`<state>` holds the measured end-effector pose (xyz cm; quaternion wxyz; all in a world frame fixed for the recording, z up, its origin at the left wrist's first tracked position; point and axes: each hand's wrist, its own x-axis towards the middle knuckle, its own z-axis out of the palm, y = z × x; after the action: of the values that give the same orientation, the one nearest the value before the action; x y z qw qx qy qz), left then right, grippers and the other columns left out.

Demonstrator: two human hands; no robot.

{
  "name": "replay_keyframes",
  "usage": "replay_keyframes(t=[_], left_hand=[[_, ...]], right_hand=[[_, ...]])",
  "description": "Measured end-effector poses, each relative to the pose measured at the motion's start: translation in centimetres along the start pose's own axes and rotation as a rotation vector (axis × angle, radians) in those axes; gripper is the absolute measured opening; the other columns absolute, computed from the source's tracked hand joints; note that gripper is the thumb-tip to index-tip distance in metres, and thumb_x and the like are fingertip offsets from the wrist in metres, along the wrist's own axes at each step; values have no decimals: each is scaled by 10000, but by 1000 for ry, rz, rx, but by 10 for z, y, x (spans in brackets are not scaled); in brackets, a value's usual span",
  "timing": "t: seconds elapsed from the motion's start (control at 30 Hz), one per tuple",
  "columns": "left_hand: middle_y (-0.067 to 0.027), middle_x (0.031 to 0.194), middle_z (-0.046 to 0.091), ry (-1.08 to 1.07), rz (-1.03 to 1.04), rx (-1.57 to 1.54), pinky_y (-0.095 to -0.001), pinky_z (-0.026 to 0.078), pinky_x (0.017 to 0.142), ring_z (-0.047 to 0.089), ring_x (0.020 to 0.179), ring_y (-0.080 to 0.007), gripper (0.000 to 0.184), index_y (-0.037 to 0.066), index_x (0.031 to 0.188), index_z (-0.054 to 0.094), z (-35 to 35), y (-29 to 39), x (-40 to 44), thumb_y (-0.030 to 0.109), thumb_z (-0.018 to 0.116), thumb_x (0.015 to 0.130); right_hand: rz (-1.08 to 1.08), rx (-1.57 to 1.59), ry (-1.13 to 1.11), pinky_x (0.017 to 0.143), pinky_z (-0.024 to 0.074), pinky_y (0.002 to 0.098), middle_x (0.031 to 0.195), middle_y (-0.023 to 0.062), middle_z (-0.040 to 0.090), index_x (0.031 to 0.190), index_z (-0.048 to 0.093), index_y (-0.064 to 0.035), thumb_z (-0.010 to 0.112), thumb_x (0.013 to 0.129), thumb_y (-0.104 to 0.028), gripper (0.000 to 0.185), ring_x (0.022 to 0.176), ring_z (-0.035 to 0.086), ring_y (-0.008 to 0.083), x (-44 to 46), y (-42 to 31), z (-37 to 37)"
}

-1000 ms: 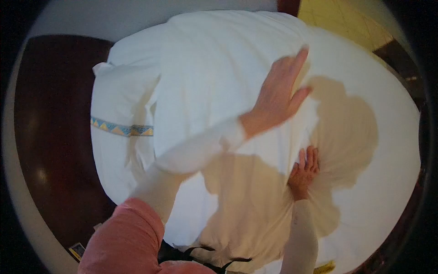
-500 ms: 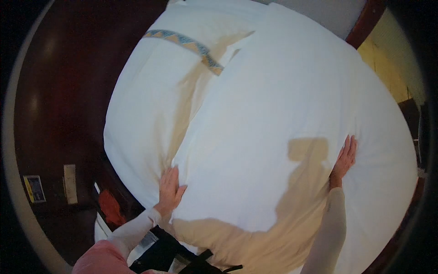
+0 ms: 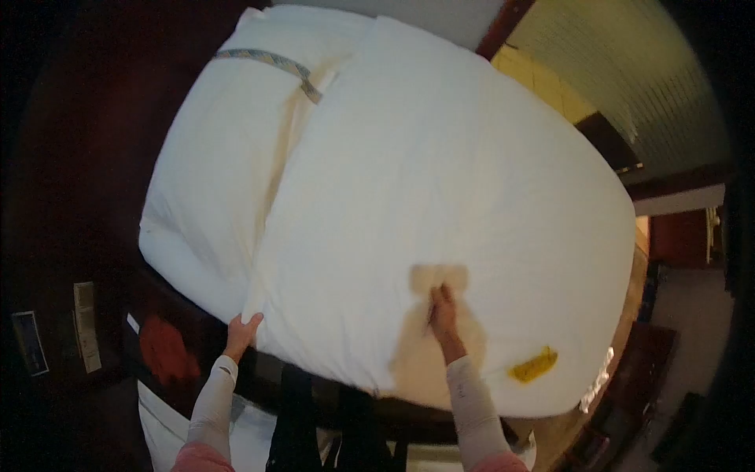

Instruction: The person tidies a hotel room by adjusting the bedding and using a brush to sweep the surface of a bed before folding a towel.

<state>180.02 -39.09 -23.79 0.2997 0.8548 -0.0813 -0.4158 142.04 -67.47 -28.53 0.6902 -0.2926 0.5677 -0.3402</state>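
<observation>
A white duvet (image 3: 377,197) covers most of the bed, its turned edge running down the left part over a white sheet (image 3: 197,165). At the near left corner of that edge, my left hand (image 3: 242,334) is closed on the duvet, thumb on top. My right hand (image 3: 444,318) is over the near middle of the duvet with its fingers curled together, inside a shadow. What it holds, if anything, I cannot make out. A patterned blue and tan band (image 3: 271,60) lies across the sheet near the top left.
A yellow patch (image 3: 535,364) shows on the duvet at right. Dark wood (image 3: 71,181) borders the bed on the left, with small cards (image 3: 86,326) and a red item (image 3: 167,350) on it. Brown furniture (image 3: 641,366) stands beyond the right side.
My view has shifted right and back. My left hand has gone from lying flat to gripping the duvet's edge. My right hand has left its flat spot and curled. The yellow patch has come into view.
</observation>
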Motion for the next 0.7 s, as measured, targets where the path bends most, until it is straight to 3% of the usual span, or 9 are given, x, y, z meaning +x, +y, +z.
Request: replay_keyframes(t=[0.03, 0.1, 0.17, 0.27, 0.4, 0.5, 0.53, 0.6, 0.7], left_hand=[[-107, 936, 653, -20, 41, -5, -319, 462, 752, 598, 841, -203, 495, -57, 1038, 620, 0, -11, -9, 354, 699, 774], [-103, 935, 653, -54, 105, -10, -317, 460, 753, 600, 831, -199, 500, -56, 1039, 622, -9, -30, -21, 348, 717, 758], [-93, 915, 651, -108, 14, -135, -306, 456, 739, 600, 806, -179, 439, -67, 1000, 630, -17, -71, -6, 306, 703, 780], [-88, 890, 652, -79, -50, -179, -305, 465, 702, 603, 793, -170, 396, -61, 963, 641, -16, -57, -1, 290, 695, 789], [-94, 899, 651, -126, -56, -230, -309, 474, 687, 608, 786, -172, 392, -54, 976, 637, -14, -84, 0, 288, 692, 791], [-120, 914, 649, -136, -85, -186, -314, 480, 717, 614, 818, -197, 427, -46, 973, 640, -19, -97, -15, 308, 726, 750], [-142, 933, 646, -174, -96, -86, -320, 477, 752, 614, 845, -219, 473, -50, 987, 634, -26, -118, -11, 322, 749, 718], [-172, 985, 638, -233, -56, 84, -332, 460, 825, 607, 907, -258, 575, -51, 1038, 615, -16, -193, 8, 346, 783, 656], [-156, 1033, 638, -429, -66, 89, -340, 425, 904, 594, 969, -274, 622, -16, 1099, 603, -28, -178, -32, 341, 785, 623]], right_hand=[[146, 15, -155, 769, 466, 276, 1055, 30, 551, 1176, 500, -9, 584, 897, -216, 358, 910, 528, 134, -38, 15, -8], [332, -153, -150, 758, 464, 272, 1017, 35, 571, 1109, 543, 4, 592, 892, -241, 331, 885, 542, 134, -93, 62, -22], [461, -334, -148, 757, 465, 276, 981, 33, 587, 1075, 565, 6, 592, 892, -252, 317, 865, 552, 133, -147, 60, -10], [68, -240, -121, 708, 465, 275, 898, 17, 602, 1050, 577, 3, 588, 895, -270, 315, 790, 560, 123, -206, 18, 15], [127, -57, 35, 691, 448, 257, 919, 19, 599, 1055, 564, -5, 603, 886, -320, 359, 785, 544, 102, -212, 61, -4], [287, -320, -48, 678, 453, 262, 914, 18, 609, 1061, 567, -5, 617, 873, -323, 373, 761, 549, 102, -224, 141, -45], [364, -436, -63, 683, 459, 291, 880, 23, 616, 983, 622, 1, 696, 807, -330, 381, 746, 572, 143, -237, 148, -40], [335, -410, -105, 746, 457, 308, 937, 47, 619, 1035, 602, 10, 714, 784, -329, 437, 822, 583, 178, -257, 156, -24], [344, -433, -113, 837, 440, 337, 1036, 89, 607, 1127, 555, 22, 722, 771, -294, 504, 935, 578, 223, -283, 182, -18]])
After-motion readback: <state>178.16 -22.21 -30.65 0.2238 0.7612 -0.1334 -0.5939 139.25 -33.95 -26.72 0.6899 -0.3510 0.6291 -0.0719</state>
